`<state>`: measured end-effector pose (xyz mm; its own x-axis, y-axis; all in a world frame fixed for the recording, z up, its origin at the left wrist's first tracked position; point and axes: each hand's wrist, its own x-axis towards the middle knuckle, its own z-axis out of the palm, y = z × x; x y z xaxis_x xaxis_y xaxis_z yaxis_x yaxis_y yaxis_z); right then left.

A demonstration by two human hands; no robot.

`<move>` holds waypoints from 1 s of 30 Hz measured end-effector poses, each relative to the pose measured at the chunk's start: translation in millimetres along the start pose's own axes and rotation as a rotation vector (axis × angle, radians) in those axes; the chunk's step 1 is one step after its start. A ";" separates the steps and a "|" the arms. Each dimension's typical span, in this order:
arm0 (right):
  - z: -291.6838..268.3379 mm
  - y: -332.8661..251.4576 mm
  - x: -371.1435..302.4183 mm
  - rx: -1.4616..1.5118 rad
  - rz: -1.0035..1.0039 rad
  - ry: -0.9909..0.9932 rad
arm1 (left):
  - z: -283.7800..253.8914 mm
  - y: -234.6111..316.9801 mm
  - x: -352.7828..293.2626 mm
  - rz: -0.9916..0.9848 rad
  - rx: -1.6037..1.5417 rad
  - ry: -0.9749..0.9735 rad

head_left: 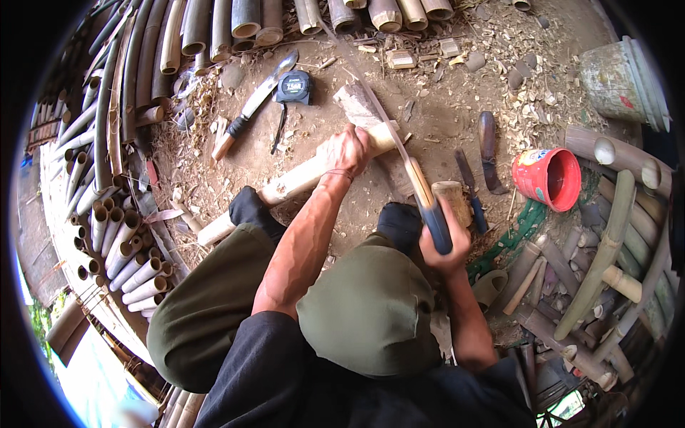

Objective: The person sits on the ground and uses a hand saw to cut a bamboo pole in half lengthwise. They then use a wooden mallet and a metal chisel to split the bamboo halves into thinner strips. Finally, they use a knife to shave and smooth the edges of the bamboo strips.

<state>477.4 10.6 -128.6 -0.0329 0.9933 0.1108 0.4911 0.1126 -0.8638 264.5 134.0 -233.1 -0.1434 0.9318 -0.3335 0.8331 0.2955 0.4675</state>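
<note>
A pale bamboo pole (292, 180) lies slantwise across the ground in front of me, its far right part near a short wooden block (357, 103). My left hand (345, 151) is closed around the pole near its right end, pressing it down. In my right hand (448, 239) is the wood-and-black handle of a handsaw (419, 187). Its long, thin blade points away and to the left, crossing the pole's right end just beyond my left hand. Whether the teeth touch the bamboo I cannot tell. My dark-covered left foot (255, 212) is against the pole.
A large knife (255, 103) and a tape measure (293, 88) lie far left of my hands. Two more blades, one curved (489, 153), lie to the right, near a red bucket (546, 178). Bamboo tubes (135, 274) are stacked left and far; offcuts (599, 257) pile up right.
</note>
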 end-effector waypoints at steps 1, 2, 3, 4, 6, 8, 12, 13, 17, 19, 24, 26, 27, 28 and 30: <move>-24.3 0.0 -36.0 -0.102 -0.003 -0.052 | 0.0 -6.6 3.6 -0.004 -0.015 0.008; -50.4 -1.9 -78.0 -0.109 0.056 -0.063 | 5.7 -12.7 6.0 0.028 0.045 -0.015; -77.0 -25.5 -103.4 -0.062 0.130 -0.097 | 3.7 -12.6 3.7 -0.008 0.037 -0.010; -95.5 -21.9 -153.2 -0.163 0.209 -0.085 | -1.4 -0.1 2.9 -0.030 0.031 -0.010; -107.0 -39.8 -145.5 -0.244 0.178 -0.152 | -5.3 8.7 1.0 -0.041 0.032 0.023; -77.1 -3.9 -107.5 -0.017 0.139 -0.096 | -1.8 11.4 -2.0 -0.041 0.019 0.026; -2.6 -2.2 21.5 0.021 0.025 0.003 | 4.3 16.4 -5.8 -0.029 0.005 0.014; -7.1 -3.6 9.4 -0.020 0.048 -0.035 | 4.2 9.7 -7.0 -0.023 0.015 0.000; -81.1 -26.6 -100.7 -0.134 0.130 -0.112 | -1.0 0.6 -1.5 -0.050 0.030 0.003; -103.2 -41.1 -132.3 -0.278 0.133 -0.138 | -11.7 6.1 4.2 -0.072 0.050 0.019; -8.2 3.0 -18.2 -0.097 0.041 -0.035 | -2.2 8.6 -5.4 -0.062 0.059 0.030; 14.6 -11.6 38.4 0.051 0.030 0.006 | -3.1 13.9 -12.5 -0.052 0.066 0.013; 17.2 -16.2 48.6 0.090 0.076 -0.010 | -6.4 12.7 -12.8 -0.048 0.073 0.015; 13.6 -23.0 50.8 0.121 0.057 0.004 | -9.1 12.2 -14.2 -0.040 0.079 0.017; -1.0 -38.4 43.6 0.180 0.023 0.028 | -16.8 14.9 -18.9 -0.056 0.064 -0.013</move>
<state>458.0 49.5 -90.1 0.0021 0.9948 0.1016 0.3277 0.0953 -0.9400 270.6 124.3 -206.0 -0.1837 0.9112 -0.3687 0.8565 0.3324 0.3948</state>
